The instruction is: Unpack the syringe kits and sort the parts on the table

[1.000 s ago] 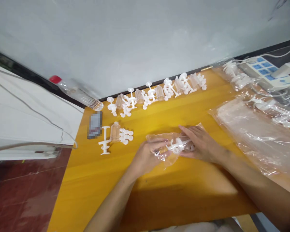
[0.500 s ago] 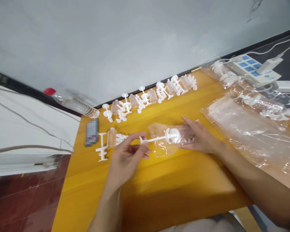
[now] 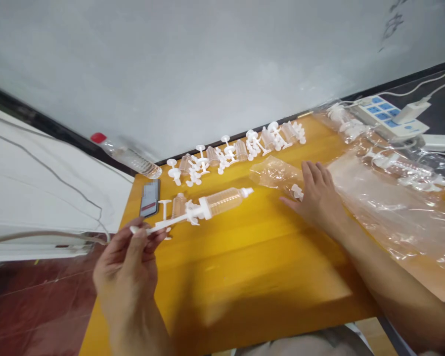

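My left hand [image 3: 128, 267] pinches the end of the white plunger rod of a clear plastic icing syringe [image 3: 222, 201]. The syringe is held above the table, its ribbed clear barrel and white tip pointing right. To the right, my right hand [image 3: 321, 198] is closed over a crinkled clear plastic bag [image 3: 272, 170]; its grip is partly hidden. Small white plastic pieces [image 3: 297, 192] show inside the bag near the thumb. Just behind the syringe lie a clear barrel [image 3: 178, 205] and a white plunger part [image 3: 164, 210].
Along the wall runs a row of clear barrels [image 3: 241, 150], white plungers and small nozzles. A water bottle [image 3: 133, 160] and a phone [image 3: 150, 198] are at the left. Flat plastic bags [image 3: 378, 202], bagged syringe parts [image 3: 404, 165] and a power strip [image 3: 387, 116] occupy the right.
The syringe has come out of the bag and moved left with my left hand. My right hand has shifted slightly right and away with the bag.
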A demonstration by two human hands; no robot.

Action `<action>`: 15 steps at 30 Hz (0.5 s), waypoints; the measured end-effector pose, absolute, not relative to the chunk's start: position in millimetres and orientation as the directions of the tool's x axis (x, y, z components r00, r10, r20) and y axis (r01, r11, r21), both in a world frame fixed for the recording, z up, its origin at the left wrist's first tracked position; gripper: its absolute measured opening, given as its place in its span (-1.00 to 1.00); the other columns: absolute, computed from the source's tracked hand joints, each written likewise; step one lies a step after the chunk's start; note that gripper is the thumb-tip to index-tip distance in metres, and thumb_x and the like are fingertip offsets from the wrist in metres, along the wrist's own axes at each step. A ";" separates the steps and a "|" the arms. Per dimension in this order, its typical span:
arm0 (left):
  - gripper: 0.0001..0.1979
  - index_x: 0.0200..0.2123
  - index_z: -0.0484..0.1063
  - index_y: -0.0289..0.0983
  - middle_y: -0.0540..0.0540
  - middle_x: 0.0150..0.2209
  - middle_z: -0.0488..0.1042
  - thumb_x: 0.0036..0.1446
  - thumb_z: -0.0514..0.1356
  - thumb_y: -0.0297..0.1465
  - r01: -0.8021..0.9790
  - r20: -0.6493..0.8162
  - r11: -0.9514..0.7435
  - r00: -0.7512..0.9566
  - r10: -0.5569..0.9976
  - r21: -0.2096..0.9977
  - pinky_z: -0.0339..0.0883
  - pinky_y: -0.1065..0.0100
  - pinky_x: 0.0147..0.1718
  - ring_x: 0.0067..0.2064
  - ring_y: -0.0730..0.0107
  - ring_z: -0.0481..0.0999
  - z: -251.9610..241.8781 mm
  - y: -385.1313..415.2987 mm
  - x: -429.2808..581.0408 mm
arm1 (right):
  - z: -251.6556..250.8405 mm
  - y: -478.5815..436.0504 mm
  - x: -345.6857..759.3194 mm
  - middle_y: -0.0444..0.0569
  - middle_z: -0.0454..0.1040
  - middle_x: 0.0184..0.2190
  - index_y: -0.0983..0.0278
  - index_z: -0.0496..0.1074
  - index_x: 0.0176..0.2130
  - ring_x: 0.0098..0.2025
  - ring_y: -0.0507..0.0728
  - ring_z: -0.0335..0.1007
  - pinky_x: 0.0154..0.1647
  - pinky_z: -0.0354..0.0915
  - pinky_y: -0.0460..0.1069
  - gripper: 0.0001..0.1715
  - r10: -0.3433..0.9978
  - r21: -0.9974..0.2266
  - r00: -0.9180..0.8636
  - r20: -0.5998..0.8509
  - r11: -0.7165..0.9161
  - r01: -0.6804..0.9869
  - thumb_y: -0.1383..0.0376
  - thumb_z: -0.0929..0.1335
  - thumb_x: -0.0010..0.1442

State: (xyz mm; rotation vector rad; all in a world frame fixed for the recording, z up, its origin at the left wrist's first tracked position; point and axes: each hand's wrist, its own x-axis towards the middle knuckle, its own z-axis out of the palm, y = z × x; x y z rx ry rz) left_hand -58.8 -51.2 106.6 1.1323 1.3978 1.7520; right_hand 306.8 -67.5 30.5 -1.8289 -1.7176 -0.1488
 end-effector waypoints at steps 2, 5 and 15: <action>-0.78 -0.27 0.61 -0.26 0.03 -0.28 0.60 0.02 0.50 -0.33 0.000 0.169 -0.187 -0.424 0.890 0.982 0.61 0.48 -0.29 -0.38 0.56 0.56 96.9 -55.2 -55.6 | 50.6 -80.3 292.2 0.40 0.32 0.29 0.37 0.20 0.37 0.31 0.51 0.30 0.24 0.31 0.39 -0.12 0.857 -0.451 0.136 0.498 0.121 0.884 -0.13 0.34 0.34; -0.69 -0.24 0.61 -0.23 0.01 -0.21 0.63 -0.01 0.52 -0.24 -0.069 0.038 -0.068 -0.367 0.929 0.995 0.60 0.45 -0.31 -0.38 0.54 0.57 80.4 -64.5 -45.2 | 69.3 -95.0 263.5 0.08 0.56 -0.24 0.25 0.49 -0.11 -0.29 0.17 0.50 -0.27 0.42 0.06 -0.47 0.926 -0.686 0.133 0.355 0.161 0.710 -0.11 0.22 0.45; -0.41 0.14 0.53 -0.11 -0.14 0.09 0.58 0.01 0.52 -0.31 0.277 0.011 -0.110 0.335 0.942 0.955 0.52 0.28 0.00 -0.02 0.24 0.61 62.2 -75.6 -5.8 | 38.9 -67.2 228.7 -0.10 0.06 -0.76 0.18 -0.11 -0.66 -0.66 0.05 0.01 -0.63 -0.06 0.03 -0.17 0.999 -0.849 -0.031 -0.032 -0.011 0.529 -0.24 0.06 0.45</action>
